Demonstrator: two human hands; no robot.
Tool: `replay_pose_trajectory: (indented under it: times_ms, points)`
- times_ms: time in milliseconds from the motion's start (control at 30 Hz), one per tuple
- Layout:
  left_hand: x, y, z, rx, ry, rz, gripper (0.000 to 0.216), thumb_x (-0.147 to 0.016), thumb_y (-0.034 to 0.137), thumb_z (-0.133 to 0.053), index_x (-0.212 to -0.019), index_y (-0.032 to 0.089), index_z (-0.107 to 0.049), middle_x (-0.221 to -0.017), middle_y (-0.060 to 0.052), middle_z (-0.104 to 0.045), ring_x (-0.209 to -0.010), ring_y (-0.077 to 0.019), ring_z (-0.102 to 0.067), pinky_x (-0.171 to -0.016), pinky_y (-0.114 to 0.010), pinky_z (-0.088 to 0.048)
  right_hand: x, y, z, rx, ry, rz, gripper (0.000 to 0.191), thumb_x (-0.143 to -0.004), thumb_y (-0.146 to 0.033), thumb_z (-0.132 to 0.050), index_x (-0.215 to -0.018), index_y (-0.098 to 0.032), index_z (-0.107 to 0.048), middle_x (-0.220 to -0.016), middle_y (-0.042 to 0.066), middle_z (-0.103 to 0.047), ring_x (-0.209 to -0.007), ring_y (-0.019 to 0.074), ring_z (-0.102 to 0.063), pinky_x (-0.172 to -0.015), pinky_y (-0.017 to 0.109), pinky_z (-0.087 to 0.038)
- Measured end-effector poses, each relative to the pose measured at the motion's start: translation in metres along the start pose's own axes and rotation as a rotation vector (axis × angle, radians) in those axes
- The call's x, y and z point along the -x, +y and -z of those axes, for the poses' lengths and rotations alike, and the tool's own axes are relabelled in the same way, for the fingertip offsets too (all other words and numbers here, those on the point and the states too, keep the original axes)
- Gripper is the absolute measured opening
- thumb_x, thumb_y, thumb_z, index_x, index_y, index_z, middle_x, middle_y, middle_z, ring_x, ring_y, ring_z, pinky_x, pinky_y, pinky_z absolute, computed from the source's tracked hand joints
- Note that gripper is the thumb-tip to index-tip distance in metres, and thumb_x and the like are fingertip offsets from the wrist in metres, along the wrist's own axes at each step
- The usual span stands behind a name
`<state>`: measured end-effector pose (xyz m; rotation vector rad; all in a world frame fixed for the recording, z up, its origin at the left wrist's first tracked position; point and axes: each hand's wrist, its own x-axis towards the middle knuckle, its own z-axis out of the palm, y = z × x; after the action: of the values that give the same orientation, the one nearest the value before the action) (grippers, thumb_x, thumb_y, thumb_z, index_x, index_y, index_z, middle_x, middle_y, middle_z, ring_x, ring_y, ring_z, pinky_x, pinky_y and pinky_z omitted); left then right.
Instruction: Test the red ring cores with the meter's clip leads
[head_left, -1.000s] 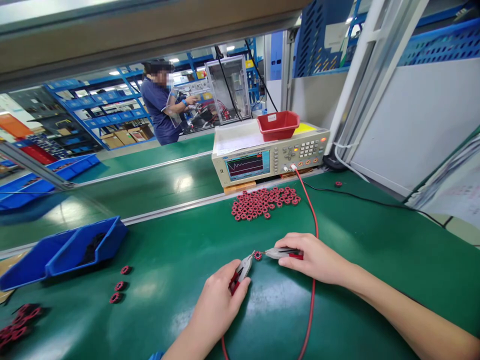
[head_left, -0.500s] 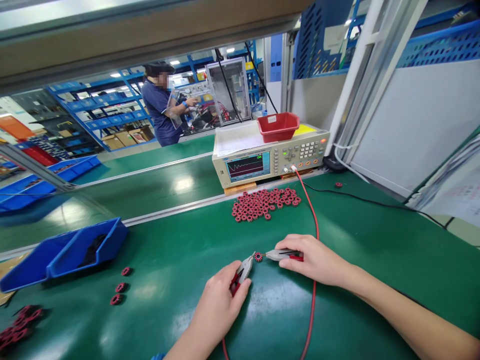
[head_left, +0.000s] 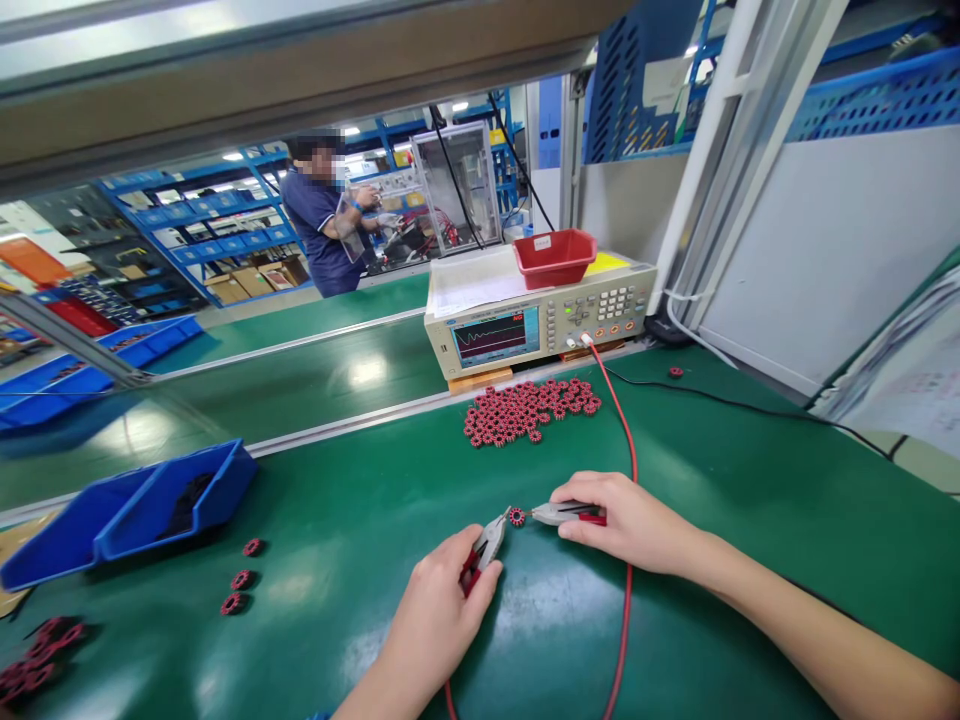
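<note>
My left hand [head_left: 439,615] is closed round a clip probe [head_left: 486,545] with red grips, its jaws pointing at a small red ring-shaped coil [head_left: 516,516] on the green mat. From the right, my right hand [head_left: 626,520] pinches a second clip probe [head_left: 562,514] whose tip meets the same coil. Red leads [head_left: 628,570] run from both probes, one up to the beige test meter [head_left: 536,310], whose screen shows a waveform. A heap of several similar red coils [head_left: 529,408] lies in front of the meter.
A red tray [head_left: 555,256] stands on the meter. Blue bins [head_left: 127,505] sit at the left, with loose coils [head_left: 240,578] beside them and more at the left edge [head_left: 37,655]. A black cable [head_left: 750,405] crosses the right side. A person [head_left: 322,215] works beyond the conveyor.
Both hands stay on the probes at the coil. The label on the meter's screen went from red to green and back to red. The person behind shifted slightly.
</note>
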<state>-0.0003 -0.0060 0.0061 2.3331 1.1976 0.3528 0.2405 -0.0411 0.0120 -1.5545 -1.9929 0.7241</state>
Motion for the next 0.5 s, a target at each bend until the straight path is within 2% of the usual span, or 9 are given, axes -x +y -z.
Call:
replay_pose_trajectory:
  times_ms: [300, 500]
  points:
    - [-0.0004, -0.001, 0.0, -0.007, 0.004, -0.008, 0.026, -0.086, 0.03, -0.046, -0.106, 0.018, -0.058, -0.097, -0.01, -0.067, -0.086, -0.0238, -0.063, -0.078, -0.034, -0.049, -0.0005, 0.001, -0.0007, -0.008, 0.005, 0.015, 0.022, -0.081, -0.031, -0.056, -0.097, -0.02, -0.066, -0.087, 0.004, -0.063, -0.077, 0.0171, -0.057, -0.071, 0.028, -0.043]
    - [0.0004, -0.002, -0.0007, -0.015, 0.016, -0.008, 0.027, -0.086, 0.03, -0.047, -0.105, 0.017, -0.06, -0.096, -0.009, -0.068, -0.084, -0.0232, -0.063, -0.074, -0.033, -0.05, -0.0016, 0.0006, -0.0032, -0.046, 0.069, 0.003, 0.023, -0.082, -0.031, -0.055, -0.1, -0.021, -0.065, -0.088, 0.004, -0.063, -0.079, 0.0165, -0.057, -0.071, 0.027, -0.043]
